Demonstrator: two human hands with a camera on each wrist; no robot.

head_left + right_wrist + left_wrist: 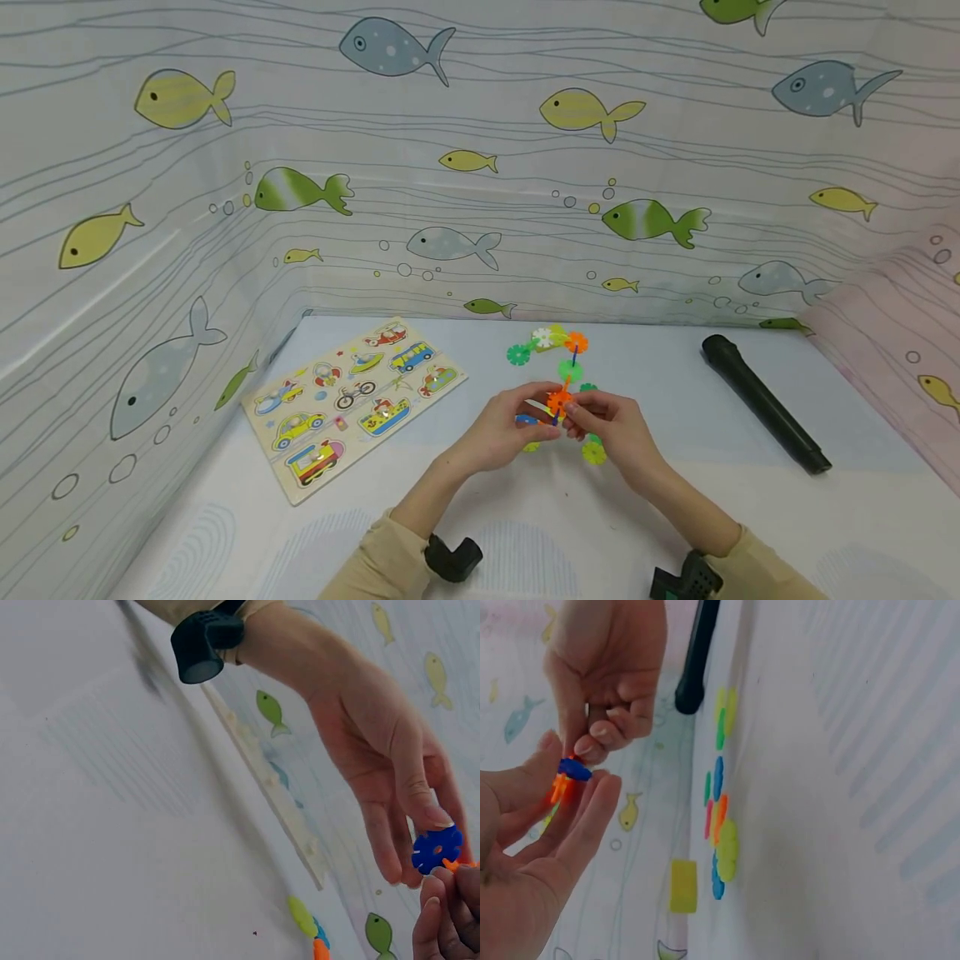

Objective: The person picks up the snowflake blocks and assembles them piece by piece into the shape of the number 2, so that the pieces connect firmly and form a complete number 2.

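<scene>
Both hands meet over the table in the head view. My left hand (495,432) pinches a blue notched plastic disc (437,850) between thumb and fingers. My right hand (621,429) pinches an orange notched disc (558,403), which touches the blue one; whether they are slotted together is hard to tell. Behind the hands, more snowflake discs lie on the table, among them a green disc (518,355), a white disc (542,337) and a second orange disc (577,342). A yellow-green disc (594,452) lies beside the right fingers. Some discs are partly hidden by the hands.
To the left lies a wooden picture puzzle board (352,408) with vehicle pieces. A black rod with a wider end (765,404) lies at the right. A fish-print curtain (465,200) stands behind the table and at both sides.
</scene>
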